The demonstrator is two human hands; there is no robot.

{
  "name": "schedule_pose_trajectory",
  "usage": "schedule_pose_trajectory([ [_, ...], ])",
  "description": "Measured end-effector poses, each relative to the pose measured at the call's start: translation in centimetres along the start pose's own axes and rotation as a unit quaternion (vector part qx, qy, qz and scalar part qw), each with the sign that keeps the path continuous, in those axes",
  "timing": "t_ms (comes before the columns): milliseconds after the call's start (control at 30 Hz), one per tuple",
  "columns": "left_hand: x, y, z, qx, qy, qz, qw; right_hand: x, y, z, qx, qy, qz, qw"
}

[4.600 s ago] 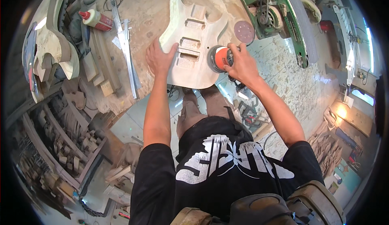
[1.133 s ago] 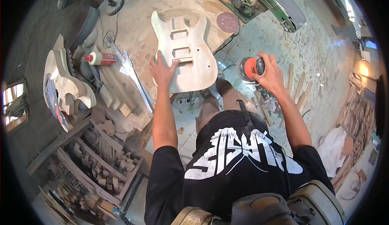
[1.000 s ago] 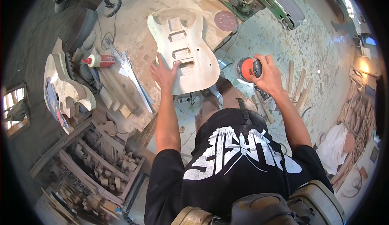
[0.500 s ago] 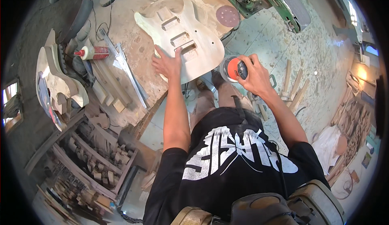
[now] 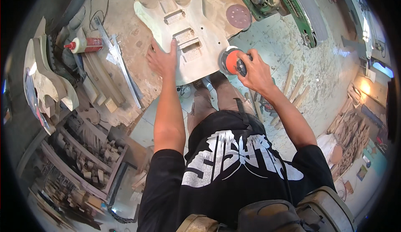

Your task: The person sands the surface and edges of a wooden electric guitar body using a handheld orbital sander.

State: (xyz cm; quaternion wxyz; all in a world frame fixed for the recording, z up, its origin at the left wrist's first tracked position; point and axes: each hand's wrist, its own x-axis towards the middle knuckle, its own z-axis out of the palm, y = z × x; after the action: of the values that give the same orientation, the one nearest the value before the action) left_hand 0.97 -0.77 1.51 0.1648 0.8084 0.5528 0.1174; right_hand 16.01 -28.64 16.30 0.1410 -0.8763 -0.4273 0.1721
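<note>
A pale wooden electric guitar body (image 5: 194,67) with routed cavities and small holes lies on the workbench and overhangs its near edge. My left hand (image 5: 163,59) is closed on its left side, thumb on the top face beside a cavity. In my right hand (image 5: 255,71) is an orange and black orbital sander (image 5: 231,60), tilted, its round pad at the body's lower right edge. The fingers wrap its black top. Whether the pad is spinning I cannot tell.
A sanding disc (image 5: 238,16) lies on the workbench (image 5: 135,33) beyond the body. To the left are a glue bottle (image 5: 85,45), metal rulers (image 5: 121,71), wood strips (image 5: 100,75) and stacked guitar bodies (image 5: 48,77). A green belt machine (image 5: 288,12) stands at far right.
The sander has come in from the right against the guitar body's edge and tilted. My left hand keeps its hold on the body. The whole view has shifted slightly.
</note>
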Motion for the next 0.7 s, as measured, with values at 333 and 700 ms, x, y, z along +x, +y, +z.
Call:
schedule_pose_trajectory([
  [333, 0.2, 0.3, 0.3, -0.001, 0.013, -0.001, 1.0, 0.4, 1.8, -1.0, -0.021, -0.032, 0.022, 0.999],
  [700, 0.1, 0.0, 0.2, 0.006, 0.01, -0.005, 1.0, 2.0, 0.3, -1.5, -0.026, -0.062, 0.01, 0.998],
])
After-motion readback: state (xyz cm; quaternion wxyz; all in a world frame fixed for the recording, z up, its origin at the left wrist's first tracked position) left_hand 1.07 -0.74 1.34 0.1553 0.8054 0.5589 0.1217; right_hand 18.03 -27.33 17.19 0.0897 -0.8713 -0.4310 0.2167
